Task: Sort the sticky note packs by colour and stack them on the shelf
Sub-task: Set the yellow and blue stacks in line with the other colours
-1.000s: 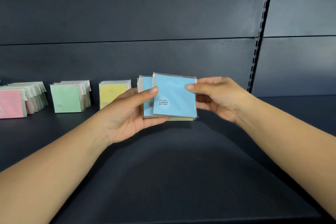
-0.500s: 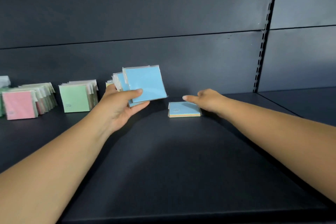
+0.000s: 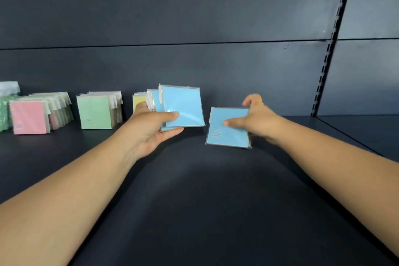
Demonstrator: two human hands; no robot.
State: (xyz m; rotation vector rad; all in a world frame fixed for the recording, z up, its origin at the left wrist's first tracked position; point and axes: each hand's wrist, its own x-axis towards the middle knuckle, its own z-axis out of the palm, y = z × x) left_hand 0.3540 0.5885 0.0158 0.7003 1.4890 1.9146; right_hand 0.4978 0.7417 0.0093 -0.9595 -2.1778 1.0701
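Starting blue row right of yellow packs (image 3: 138, 101) | right hand (image 3: 258, 119) pinching blue pack (image 3: 228, 128), left hand (image 3: 151, 129) gripping spare blue packs (image 3: 183, 107) | next: stand pack upright on shelf (image 3: 194, 201).

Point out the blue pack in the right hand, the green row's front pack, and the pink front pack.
blue pack (image 3: 228, 127), head view, middle of its front face.
green front pack (image 3: 95, 112), head view, centre of its face.
pink front pack (image 3: 28, 117), head view, centre of its face.

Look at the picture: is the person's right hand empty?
No, the right hand grips a blue pack by its edge, thumb across its face, tilted up above the shelf.
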